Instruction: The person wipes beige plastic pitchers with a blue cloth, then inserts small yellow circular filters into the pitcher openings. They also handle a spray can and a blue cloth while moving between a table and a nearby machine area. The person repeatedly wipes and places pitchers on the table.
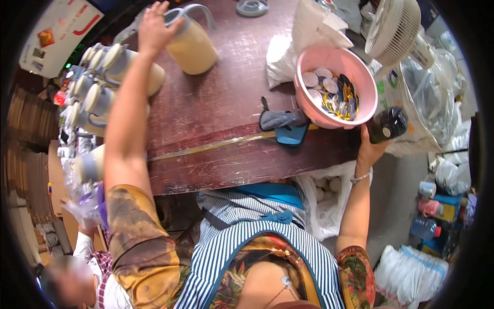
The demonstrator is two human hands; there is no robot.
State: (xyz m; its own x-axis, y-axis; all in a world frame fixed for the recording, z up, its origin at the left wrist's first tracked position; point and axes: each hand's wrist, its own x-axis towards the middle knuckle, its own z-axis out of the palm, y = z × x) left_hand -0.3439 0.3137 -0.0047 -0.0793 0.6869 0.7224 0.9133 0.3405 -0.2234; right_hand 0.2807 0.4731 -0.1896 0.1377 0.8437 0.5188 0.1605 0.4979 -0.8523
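Note:
A cream jug (194, 49) with a grey rim and a curved grey handle stands at the far left of the table. My left hand (154, 31) is at its rim, the thumb lying over the edge and the fingers on the far left side. On the right, by the table's edge, my right hand (371, 149) is closed around a black rounded thing (389, 123) with a pale round spot; its kind is unclear. Beside it, a pink basin (337, 62) contains pale discs and dark and yellow pieces. A grey round lid (252, 7) lies at the far side.
Several lidded cream jugs (98, 98) line the left side. A grey and blue cloth item (288, 126) lies before the basin. A white sack (319, 26), a fan (393, 28) and plastic bags (432, 92) crowd the right. Another person (77, 278) is at lower left.

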